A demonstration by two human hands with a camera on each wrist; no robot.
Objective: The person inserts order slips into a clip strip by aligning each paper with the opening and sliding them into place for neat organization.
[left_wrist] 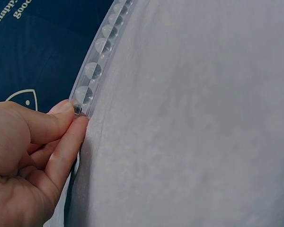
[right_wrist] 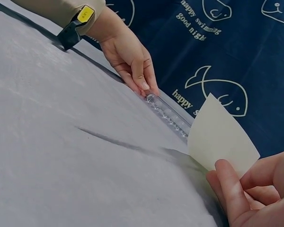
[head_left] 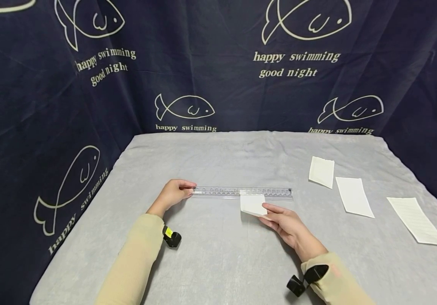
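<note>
A long clear plastic ruler (head_left: 243,192) lies across the grey cloth-covered table (head_left: 218,262). My left hand (head_left: 174,192) pinches the ruler's left end (left_wrist: 85,94) between thumb and fingers (right_wrist: 144,82). My right hand (head_left: 285,222) pinches a small white slip of paper (head_left: 252,204) by its near corner, lifted off the cloth just in front of the ruler's right half. In the right wrist view the slip (right_wrist: 220,139) stands raised above the table, with the ruler (right_wrist: 168,113) behind it.
Three more white paper slips lie on the table's right side: one (head_left: 321,171) farthest back, one (head_left: 354,197) in the middle, a lined one (head_left: 417,220) near the right edge. A dark blue fish-print curtain (head_left: 218,63) surrounds the table.
</note>
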